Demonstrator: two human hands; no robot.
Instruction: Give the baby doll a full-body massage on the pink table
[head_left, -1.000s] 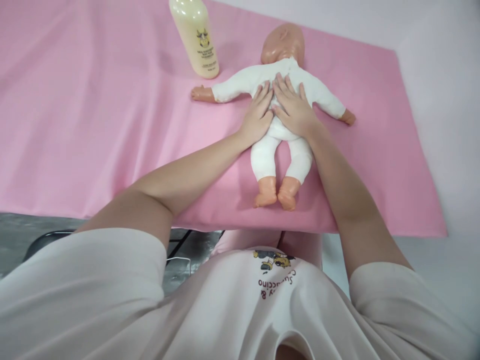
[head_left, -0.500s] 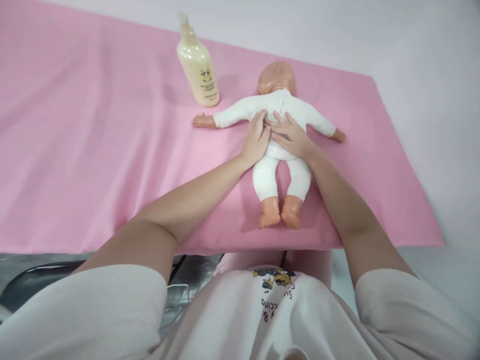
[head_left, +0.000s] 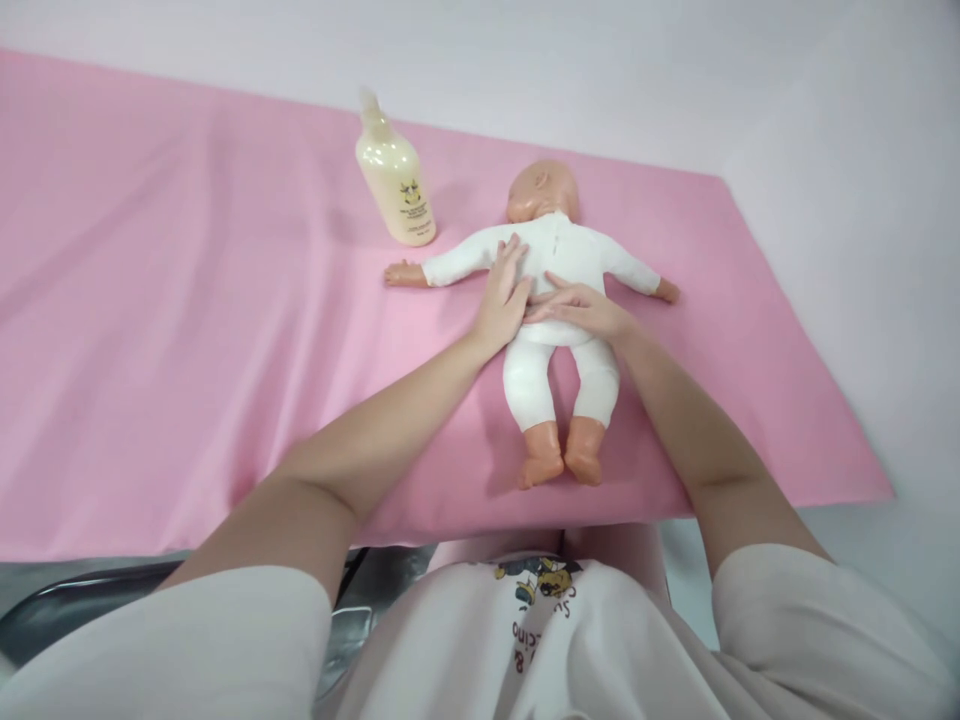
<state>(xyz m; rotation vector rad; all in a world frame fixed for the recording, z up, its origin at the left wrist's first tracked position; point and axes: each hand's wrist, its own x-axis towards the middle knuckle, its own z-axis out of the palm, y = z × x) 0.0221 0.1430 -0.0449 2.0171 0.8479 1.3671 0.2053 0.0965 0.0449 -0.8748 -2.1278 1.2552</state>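
At the very bottom, the person's pale shirt (head_left: 525, 650) is cut off by the edge, and the little print on it is too squashed to read. Something dark and shiny (head_left: 90, 600) under the near edge of the pink cloth (head_left: 187, 350) is hard to make out.

Both arms reach forward over the cloth. The left hand (head_left: 501, 298) lies flat and open on the doll (head_left: 559, 320), on its left side, with the fingers pointing up to the shoulder. The right hand (head_left: 581, 310) lies flat and open too, turned sideways across the doll's middle. Its fingertips touch the left hand. Neither hand grips anything.

The doll lies on its back in the middle of the cloth, in a white suit, arms out wide, feet near the person, head far away. The hands hide part of its tummy.

Further back, just beside the doll's arm, a cream bottle (head_left: 396, 185) stands upright. It looks full of creamy stuff. Its top is blurry
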